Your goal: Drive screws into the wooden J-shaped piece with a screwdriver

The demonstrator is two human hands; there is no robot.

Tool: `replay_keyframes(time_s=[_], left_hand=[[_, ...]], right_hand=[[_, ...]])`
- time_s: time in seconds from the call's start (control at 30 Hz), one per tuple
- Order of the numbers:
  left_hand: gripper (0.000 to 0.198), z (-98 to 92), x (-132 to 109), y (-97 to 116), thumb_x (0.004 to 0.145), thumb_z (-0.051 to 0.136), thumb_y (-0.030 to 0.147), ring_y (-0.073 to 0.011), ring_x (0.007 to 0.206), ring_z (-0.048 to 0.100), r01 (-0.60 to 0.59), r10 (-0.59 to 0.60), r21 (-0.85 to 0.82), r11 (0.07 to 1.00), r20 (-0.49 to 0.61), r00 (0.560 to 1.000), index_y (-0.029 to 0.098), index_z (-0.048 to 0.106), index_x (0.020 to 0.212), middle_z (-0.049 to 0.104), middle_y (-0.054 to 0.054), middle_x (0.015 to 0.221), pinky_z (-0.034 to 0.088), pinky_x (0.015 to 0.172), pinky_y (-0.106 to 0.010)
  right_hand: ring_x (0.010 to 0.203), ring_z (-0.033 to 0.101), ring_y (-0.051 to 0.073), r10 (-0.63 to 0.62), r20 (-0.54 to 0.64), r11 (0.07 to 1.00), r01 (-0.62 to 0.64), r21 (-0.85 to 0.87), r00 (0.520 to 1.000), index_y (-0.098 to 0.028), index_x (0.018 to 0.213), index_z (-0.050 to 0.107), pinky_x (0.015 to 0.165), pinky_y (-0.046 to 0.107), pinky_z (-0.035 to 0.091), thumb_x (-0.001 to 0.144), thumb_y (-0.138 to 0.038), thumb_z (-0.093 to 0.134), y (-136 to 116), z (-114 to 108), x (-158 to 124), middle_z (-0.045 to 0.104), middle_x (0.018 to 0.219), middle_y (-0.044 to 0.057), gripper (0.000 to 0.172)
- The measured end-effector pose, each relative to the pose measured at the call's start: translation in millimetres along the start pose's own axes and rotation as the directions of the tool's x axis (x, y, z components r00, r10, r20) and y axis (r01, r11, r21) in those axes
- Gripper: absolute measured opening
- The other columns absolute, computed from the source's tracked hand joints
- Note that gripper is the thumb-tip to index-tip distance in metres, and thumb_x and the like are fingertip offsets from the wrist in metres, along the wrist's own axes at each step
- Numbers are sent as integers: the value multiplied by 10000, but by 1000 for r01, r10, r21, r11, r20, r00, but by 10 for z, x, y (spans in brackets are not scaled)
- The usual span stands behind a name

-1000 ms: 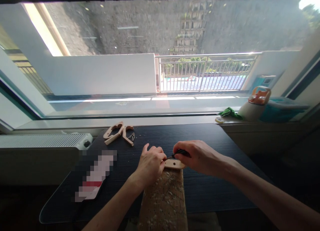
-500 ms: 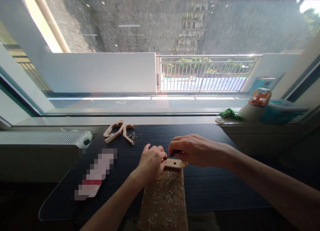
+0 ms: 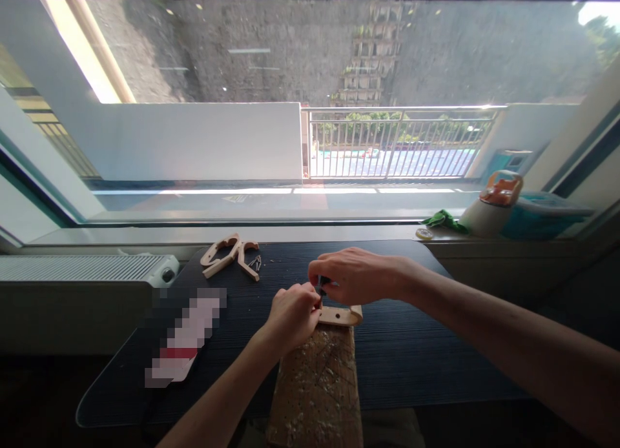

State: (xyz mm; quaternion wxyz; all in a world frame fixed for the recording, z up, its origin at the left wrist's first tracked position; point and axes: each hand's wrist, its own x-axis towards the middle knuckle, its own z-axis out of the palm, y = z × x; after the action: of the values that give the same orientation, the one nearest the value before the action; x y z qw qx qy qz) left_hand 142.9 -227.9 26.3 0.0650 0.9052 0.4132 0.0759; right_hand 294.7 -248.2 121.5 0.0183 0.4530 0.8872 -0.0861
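Note:
A small pale wooden piece [image 3: 341, 315] lies at the far end of a scarred wooden board [image 3: 317, 386] on the dark table [image 3: 411, 345]. My left hand [image 3: 290, 315] is closed at the piece's left end, pinching it. My right hand [image 3: 351, 275] is closed round a small black-handled tool [image 3: 322, 283] that stands nearly upright over the piece's left end, right beside my left fingers. The tool's tip is hidden between the hands.
More cut wooden shapes [image 3: 227, 254] and a few screws [image 3: 255, 262] lie at the table's far left. A blurred flat object [image 3: 186, 335] rests on the left. On the sill stand a white jug [image 3: 491, 209], green cloth [image 3: 443, 219] and a radiator [image 3: 82, 267].
My right hand has moved left and up, tipping the tool from a low slant to nearly upright over the piece's left end. My left hand has closed tighter.

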Motion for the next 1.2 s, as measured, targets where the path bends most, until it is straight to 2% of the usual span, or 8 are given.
replay_keyframes(time_s=[0.1, 0.3, 0.67, 0.87, 0.97, 1.2], left_hand=[[149, 6, -1, 9, 772, 524, 226, -188, 847, 616, 21, -21, -5, 1000, 8, 1000, 231, 664, 720, 656, -15, 861, 409, 680, -287], [131, 23, 3, 13, 758, 543, 223, -207, 841, 622, 46, -45, -10, 999, 10, 999, 229, 660, 699, 662, -21, 827, 412, 713, -317], [96, -18, 3, 53, 751, 537, 245, -200, 825, 627, 65, -65, -6, 998, -2, 998, 221, 630, 756, 681, -9, 823, 407, 717, -309], [137, -9, 23, 48, 760, 524, 247, -207, 845, 626, 75, -75, 18, 997, -1, 997, 219, 654, 725, 689, -29, 812, 402, 709, -303], [141, 6, 24, 46, 755, 529, 248, -211, 833, 627, 76, -75, 19, 997, -7, 997, 222, 663, 717, 688, -29, 797, 401, 711, -312], [140, 6, 13, 64, 752, 532, 260, -216, 824, 625, 63, -63, -3, 998, -26, 998, 235, 667, 726, 687, -17, 810, 395, 726, -336]], right_hand=[[770, 563, 154, 19, 15, 1000, -19, -13, 1000, -203, 1029, 539, 611, 254, 347, 799, -244, 456, -15, 1, 24, 643, 934, 51, 248], [781, 578, 162, 22, 15, 999, -21, -48, 1000, -210, 940, 560, 595, 249, 339, 761, -225, 493, -42, -4, 40, 651, 907, 40, 191], [680, 605, 198, 166, -24, 964, -167, -206, 986, -159, 990, 568, 520, 252, 327, 801, -300, 464, -202, -46, 84, 660, 757, 83, 258], [754, 613, 175, 58, 41, 981, -49, -190, 997, -168, 897, 624, 580, 239, 357, 812, -195, 489, -278, -112, 59, 672, 849, 78, 162], [760, 616, 174, 60, 48, 984, -51, -169, 997, -159, 876, 632, 580, 232, 355, 814, -189, 496, -267, -75, 72, 674, 837, 74, 152], [701, 616, 193, 165, -23, 972, -167, -168, 986, -142, 904, 631, 560, 253, 367, 858, -300, 399, -227, -42, 76, 672, 789, 99, 284]])
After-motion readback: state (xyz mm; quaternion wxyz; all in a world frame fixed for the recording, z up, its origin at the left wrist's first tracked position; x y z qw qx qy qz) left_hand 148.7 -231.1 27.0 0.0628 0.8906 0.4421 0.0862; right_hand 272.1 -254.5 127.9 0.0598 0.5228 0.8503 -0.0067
